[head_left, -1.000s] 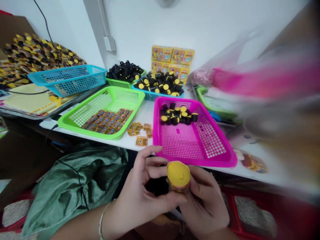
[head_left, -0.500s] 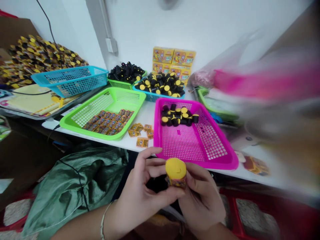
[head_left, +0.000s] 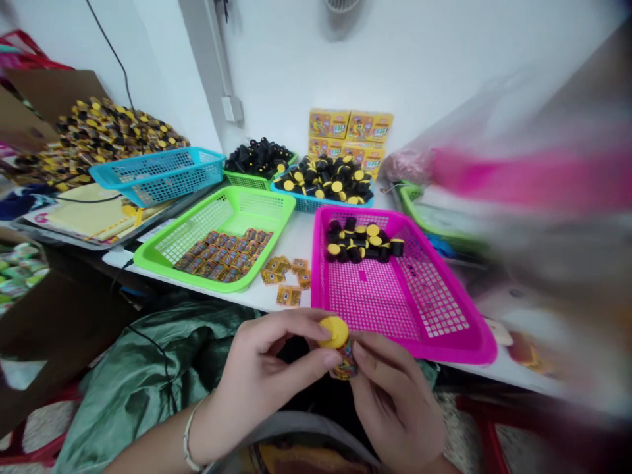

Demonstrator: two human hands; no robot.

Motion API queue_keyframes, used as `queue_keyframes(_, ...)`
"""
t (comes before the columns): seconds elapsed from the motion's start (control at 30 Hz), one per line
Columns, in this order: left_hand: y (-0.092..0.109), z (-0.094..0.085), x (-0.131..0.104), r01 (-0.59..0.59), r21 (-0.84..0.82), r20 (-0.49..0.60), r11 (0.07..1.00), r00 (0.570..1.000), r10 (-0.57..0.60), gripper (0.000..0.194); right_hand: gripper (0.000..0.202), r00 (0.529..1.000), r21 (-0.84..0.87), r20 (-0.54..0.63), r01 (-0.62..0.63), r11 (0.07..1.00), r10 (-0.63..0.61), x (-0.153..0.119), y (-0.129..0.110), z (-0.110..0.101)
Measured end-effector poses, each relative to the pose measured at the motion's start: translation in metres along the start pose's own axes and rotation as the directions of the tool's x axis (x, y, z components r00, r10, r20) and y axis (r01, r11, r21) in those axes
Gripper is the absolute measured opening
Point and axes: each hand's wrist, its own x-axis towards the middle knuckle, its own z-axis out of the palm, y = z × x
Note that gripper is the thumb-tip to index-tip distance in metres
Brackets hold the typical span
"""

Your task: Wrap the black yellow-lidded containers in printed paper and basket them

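Note:
A small cylinder with a yellow top and a colourful printed wrap (head_left: pixel 344 365) is held between both hands, in front of the pink basket (head_left: pixel 481 345). My left hand (head_left: pixel 276 368) pinches it at the yellow top, thumb and fingers on the rim. On its other side, my right hand (head_left: pixel 399 395) grips the wrapped body with bent fingers. Black and yellow cylinders (head_left: pixel 363 242) lie at the back of the pink basket. Rows of wrapped pieces (head_left: pixel 227 253) fill the front of the green basket (head_left: pixel 222 286). Orange printed labels (head_left: pixel 289 295) lie between the baskets.
Behind stand a blue basket (head_left: pixel 162 174), a basket of black parts (head_left: pixel 259 158), a blue basket of black and yellow cylinders (head_left: pixel 330 178) and stacked yellow boxes (head_left: pixel 350 131). A large heap (head_left: pixel 108 135) is at left. Blurred plastic (head_left: pixel 533 178) covers the right side.
The view has shifted, so the table things sit lower and further right. My left fingers have moved onto the yellow top, and the cylinder has tilted, showing more of its printed side.

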Motion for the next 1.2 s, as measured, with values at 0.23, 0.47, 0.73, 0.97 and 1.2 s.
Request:
queue_keyframes(0.23,0.006,-0.007,0.007,0.125,-0.101,-0.007,0.987,0.992,-0.127,0.017,0.039,0.998,-0.02,0.041,0.039,0.999,-0.038,0.006,0.002,0.0)
queue_keyframes(0.47,0.005,-0.006,0.011,0.148,-0.201,-0.011,0.968,0.988,-0.154,0.02,0.04,0.997,0.008,0.071,0.009,1.0,-0.009,0.012,0.001,-0.001)
queue_keyframes(0.73,0.003,-0.014,0.014,0.096,-0.094,-0.023,0.991,0.995,-0.098,0.014,0.038,0.993,-0.007,0.12,0.014,1.0,-0.013,0.01,0.002,0.002)
queue_keyframes(0.97,0.01,-0.016,0.014,-0.013,0.148,-0.043,0.989,0.999,0.02,0.019,0.035,0.971,-0.032,0.196,0.149,0.988,-0.14,0.004,0.001,0.0)
queue_keyframes(1.2,0.019,-0.027,0.019,0.248,-0.045,0.12,0.968,0.963,-0.241,0.022,0.047,0.957,-0.061,0.268,0.129,0.99,-0.108,0.002,0.014,-0.005)
